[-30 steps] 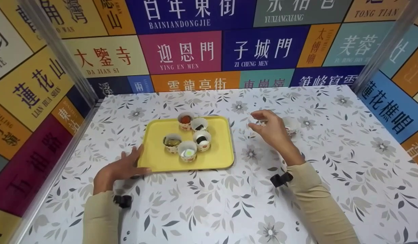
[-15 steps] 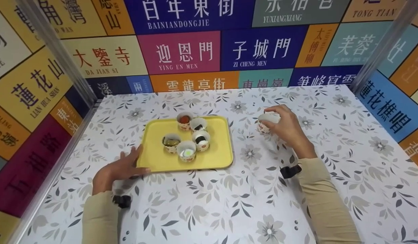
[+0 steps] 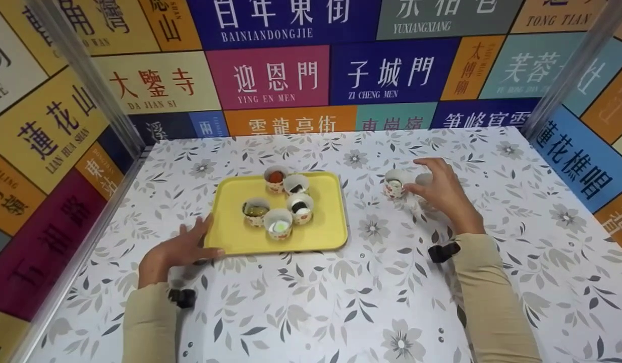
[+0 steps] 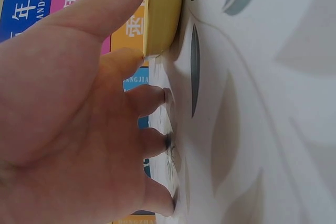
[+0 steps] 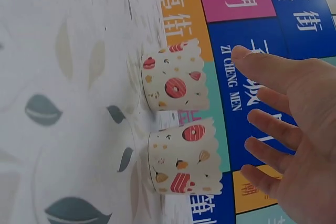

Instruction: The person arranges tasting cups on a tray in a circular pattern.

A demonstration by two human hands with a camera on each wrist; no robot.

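My left hand (image 3: pixel 182 247) lies at the near left corner of a yellow tray (image 3: pixel 230 191). Its thumb runs along the tray's front edge, and the other fingers are spread by the left side. On the tray stand several small paper cups with food in them, one with a red piece (image 3: pixel 276 178), one with a white and green piece (image 3: pixel 279 225). To the tray's right, a paper cup (image 3: pixel 394 184) with something pale inside stands just off my right thumb. A second paper cup (image 5: pixel 186 158) is partly hidden behind my right hand (image 3: pixel 439 189), whose fingers are loosely bent and hold nothing.
A white tablecloth (image 3: pixel 311 302) with grey flowers and leaves covers the table. Panels (image 3: pixel 280 78) with large Chinese lettering stand along the back and both sides. Each wrist carries a small black camera, such as the right one (image 3: pixel 444 252).
My right hand has shifted right over the past second. Half a second ago its fingers were around a paper cup, which now stands free of them. The left hand and tray stay put.
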